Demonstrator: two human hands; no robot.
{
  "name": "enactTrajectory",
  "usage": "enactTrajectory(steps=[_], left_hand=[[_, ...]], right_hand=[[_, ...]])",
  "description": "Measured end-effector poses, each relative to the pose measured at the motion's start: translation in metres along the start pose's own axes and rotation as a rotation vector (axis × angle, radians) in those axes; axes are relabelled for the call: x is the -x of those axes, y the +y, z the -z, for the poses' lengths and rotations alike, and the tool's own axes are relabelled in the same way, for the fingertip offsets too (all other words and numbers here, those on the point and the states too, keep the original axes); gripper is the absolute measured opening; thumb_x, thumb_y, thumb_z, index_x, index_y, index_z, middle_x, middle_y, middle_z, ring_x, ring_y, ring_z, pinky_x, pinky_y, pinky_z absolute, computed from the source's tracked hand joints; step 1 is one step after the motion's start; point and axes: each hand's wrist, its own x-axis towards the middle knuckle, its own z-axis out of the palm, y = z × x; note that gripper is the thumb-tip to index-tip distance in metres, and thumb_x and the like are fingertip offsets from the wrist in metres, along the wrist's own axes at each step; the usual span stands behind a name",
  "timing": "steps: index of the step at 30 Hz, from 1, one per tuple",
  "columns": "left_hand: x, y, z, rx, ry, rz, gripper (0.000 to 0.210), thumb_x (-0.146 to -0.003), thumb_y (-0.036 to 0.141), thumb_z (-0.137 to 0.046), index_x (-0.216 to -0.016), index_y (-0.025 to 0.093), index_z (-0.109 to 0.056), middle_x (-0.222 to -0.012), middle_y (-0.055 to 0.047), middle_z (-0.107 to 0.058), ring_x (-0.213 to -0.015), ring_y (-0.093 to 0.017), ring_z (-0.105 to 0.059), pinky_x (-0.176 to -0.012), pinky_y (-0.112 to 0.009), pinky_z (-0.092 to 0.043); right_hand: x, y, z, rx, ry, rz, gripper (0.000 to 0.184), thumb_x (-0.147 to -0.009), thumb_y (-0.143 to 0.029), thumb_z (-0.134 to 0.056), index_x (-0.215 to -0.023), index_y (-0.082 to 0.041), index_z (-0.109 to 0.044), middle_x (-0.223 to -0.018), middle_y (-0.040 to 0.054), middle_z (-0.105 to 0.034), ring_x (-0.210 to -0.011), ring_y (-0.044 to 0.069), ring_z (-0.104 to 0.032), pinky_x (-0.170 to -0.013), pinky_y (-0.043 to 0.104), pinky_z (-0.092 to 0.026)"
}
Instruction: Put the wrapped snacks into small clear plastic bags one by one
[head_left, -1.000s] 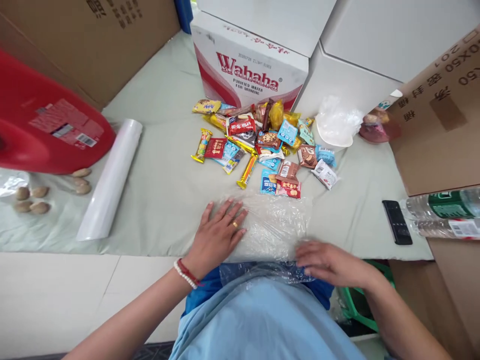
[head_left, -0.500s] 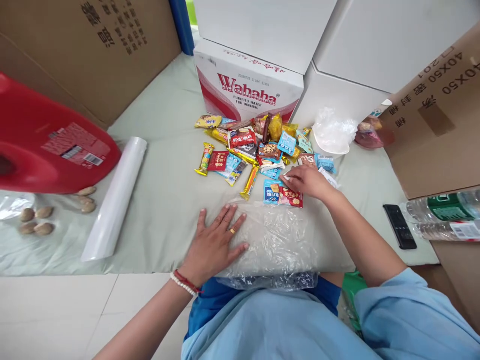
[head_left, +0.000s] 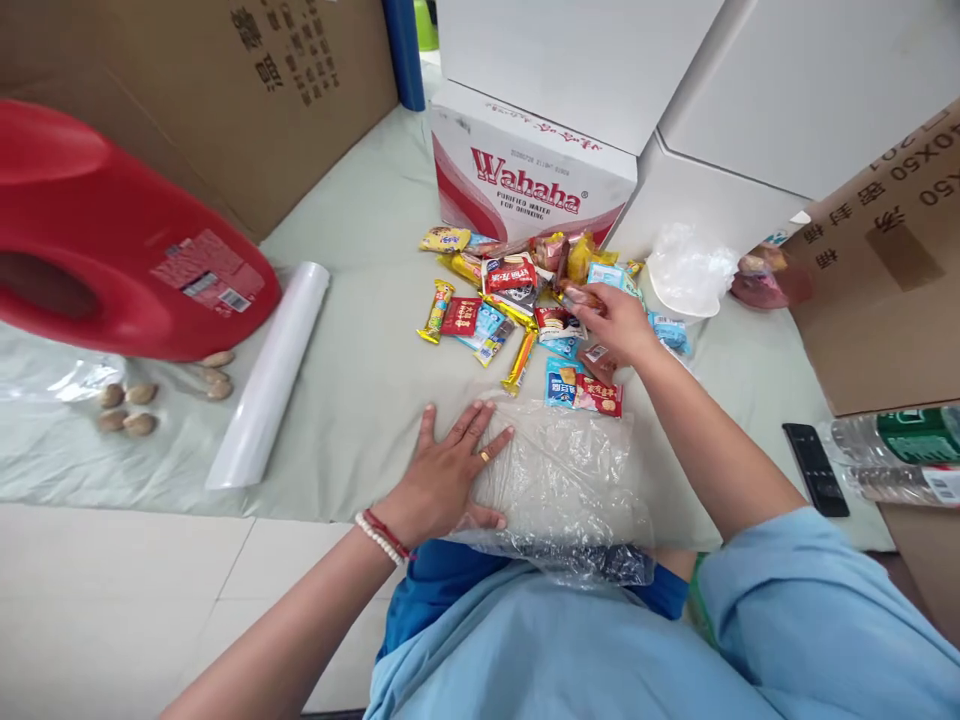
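Observation:
My left hand (head_left: 454, 470) lies flat with fingers spread on the left side of a clear plastic bag (head_left: 559, 470). The bag rests on the cloth-covered table, its near end hanging over the edge. My right hand (head_left: 619, 325) reaches into a pile of wrapped snacks, its fingers closed on a brown snack packet (head_left: 589, 299) that they partly cover. Below that hand lies another brown packet (head_left: 598, 362). A blue packet (head_left: 561, 382) and a red packet (head_left: 598, 395) sit side by side at the bag's far edge. A yellow-wrapped bar (head_left: 519, 362) lies left of them.
Behind the snacks stands a Wahaha carton (head_left: 532, 165). A white bowl (head_left: 682, 290) holding clear plastic is at right. Leftward are a white roll (head_left: 270, 375), a red jug (head_left: 135, 250) and several brown round items (head_left: 127, 410). A black phone (head_left: 816, 468) and bottles (head_left: 900, 440) lie right.
My right hand has moved from beside the blue and red packets farther into the pile and closed on a brown packet. Another brown packet now shows beneath it. My left hand stays on the bag.

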Motion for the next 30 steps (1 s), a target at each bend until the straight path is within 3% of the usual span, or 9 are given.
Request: enactTrajectory(steps=[3,5,8,12,17,20,24,27,30], left_hand=[[-0.001,0.001,0.0,0.005,-0.004,-0.002,0.123,-0.067,0.092,-0.069,-0.165,0.028,-0.032,-0.176,-0.019,-0.007,-0.162,-0.045,-0.013,-0.118,-0.08,0.015],[-0.001,0.001,0.0,0.0,0.001,-0.013,0.123,-0.068,0.088,-0.073,-0.166,0.028,-0.029,-0.176,-0.019,-0.005,-0.163,-0.045,-0.011,-0.117,-0.081,0.016],[-0.001,0.001,0.0,0.009,-0.001,-0.027,0.126,-0.066,0.082,-0.08,-0.167,0.031,-0.025,-0.177,-0.019,-0.002,-0.162,-0.048,-0.008,-0.115,-0.082,0.016],[-0.001,0.001,0.002,0.029,-0.005,-0.024,0.126,-0.066,0.078,-0.082,-0.168,0.034,-0.021,-0.177,-0.019,-0.002,-0.161,-0.051,-0.007,-0.114,-0.084,0.015],[-0.002,0.002,0.004,0.018,-0.036,-0.023,0.124,-0.069,0.079,-0.079,-0.168,0.03,-0.023,-0.177,-0.02,0.001,-0.162,-0.049,-0.007,-0.114,-0.083,0.016],[-0.002,0.002,0.004,0.019,-0.04,-0.014,0.123,-0.069,0.079,-0.079,-0.167,0.03,-0.024,-0.177,-0.019,-0.001,-0.162,-0.05,-0.007,-0.114,-0.084,0.015],[-0.002,0.002,0.004,0.023,-0.028,-0.007,0.123,-0.068,0.078,-0.081,-0.167,0.032,-0.025,-0.177,-0.019,-0.003,-0.162,-0.05,-0.008,-0.116,-0.082,0.015],[-0.002,0.002,0.005,0.015,-0.04,-0.007,0.122,-0.069,0.078,-0.08,-0.168,0.032,-0.024,-0.177,-0.018,-0.002,-0.162,-0.048,-0.007,-0.116,-0.082,0.015],[-0.001,0.002,0.005,0.008,-0.042,-0.003,0.122,-0.07,0.077,-0.08,-0.167,0.032,-0.024,-0.177,-0.018,-0.001,-0.162,-0.048,-0.007,-0.116,-0.082,0.014]], right_hand=[[0.048,-0.011,0.015,-0.461,0.015,-0.139,0.044,-0.095,-0.059,-0.062,-0.111,-0.02,-0.076,-0.097,0.0041,-0.073,-0.089,0.022,-0.064,-0.082,0.034,-0.052],[0.081,-0.024,0.019,-0.655,-0.151,-0.176,0.045,-0.089,-0.064,-0.068,-0.103,-0.022,-0.077,-0.094,0.0028,-0.074,-0.088,0.021,-0.065,-0.079,0.033,-0.054],[0.12,-0.046,0.014,-0.777,-0.434,-0.183,0.045,-0.085,-0.062,-0.074,-0.105,-0.022,-0.079,-0.1,0.0029,-0.075,-0.094,0.023,-0.067,-0.084,0.035,-0.055],[0.147,-0.063,-0.005,-0.876,-0.61,-0.248,0.048,-0.086,-0.066,-0.072,-0.105,-0.022,-0.076,-0.097,0.0021,-0.074,-0.089,0.021,-0.066,-0.081,0.034,-0.056],[0.152,-0.059,-0.019,-0.995,-0.551,-0.443,0.052,-0.081,-0.067,-0.076,-0.101,-0.02,-0.069,-0.074,-0.0024,-0.065,-0.061,0.013,-0.057,-0.05,0.024,-0.046],[0.157,-0.054,-0.018,-1.045,-0.495,-0.527,0.051,-0.078,-0.064,-0.079,-0.105,-0.022,-0.066,-0.082,-0.0004,-0.069,-0.068,0.016,-0.065,-0.053,0.026,-0.054],[0.177,-0.056,-0.018,-1.068,-0.529,-0.573,0.05,-0.088,-0.064,-0.068,-0.117,-0.023,-0.066,-0.095,0.0042,-0.075,-0.075,0.022,-0.073,-0.06,0.035,-0.062],[0.196,-0.065,-0.026,-1.005,-0.593,-0.512,0.05,-0.1,-0.061,-0.051,-0.133,-0.025,-0.062,-0.102,0.0058,-0.076,-0.08,0.023,-0.075,-0.064,0.038,-0.064],[0.209,-0.072,-0.034,-0.625,-0.473,-0.303,0.044,-0.106,-0.049,-0.043,-0.137,-0.025,-0.065,-0.109,0.0081,-0.075,-0.088,0.023,-0.073,-0.072,0.036,-0.062]])
